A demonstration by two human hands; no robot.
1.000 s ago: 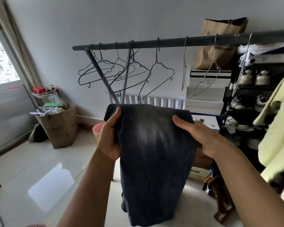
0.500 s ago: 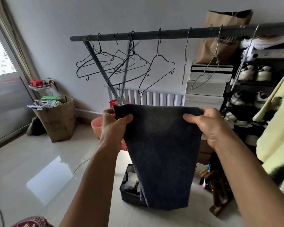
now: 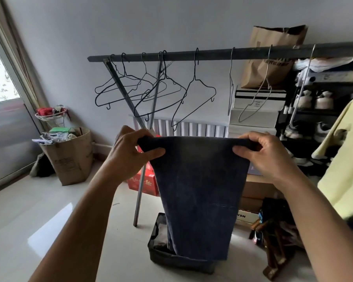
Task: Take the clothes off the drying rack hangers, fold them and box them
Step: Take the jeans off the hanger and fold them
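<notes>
Both hands hold a pair of dark blue jeans [image 3: 198, 192] up at chest height in the middle of the scene, below the grey rack bar [image 3: 212, 54] and its row of bare wire hangers [image 3: 155, 92]. The left hand [image 3: 130, 155] pinches the left end of the top fold, thumb in front and fingers curled over the back; the right hand [image 3: 267, 155] grips the right end in the same way, so the top edge is pulled flat between them. The denim hangs doubled and straight down, and its lower edge dips into, or just in front of, the dark fabric storage box [image 3: 171, 255] on the near floor; whether it touches the clothes already inside cannot be told. Denim of this kind is likely fairly heavy and thick for a garment, limp but with enough body to keep a crease, not slippery and not fragile, so a firm pinch at the two top corners should carry it, and the fold line itself is the best place to hold when doubling it again. It still looks too long for the box, so one more fold seems needed before it goes in. A pale yellow garment [image 3: 342, 163] hangs at the far right, apparently still to be taken down. To the left stands a cardboard box of rubbish [image 3: 69, 159], and a red carton [image 3: 145, 182] sits behind the rack leg.
</notes>
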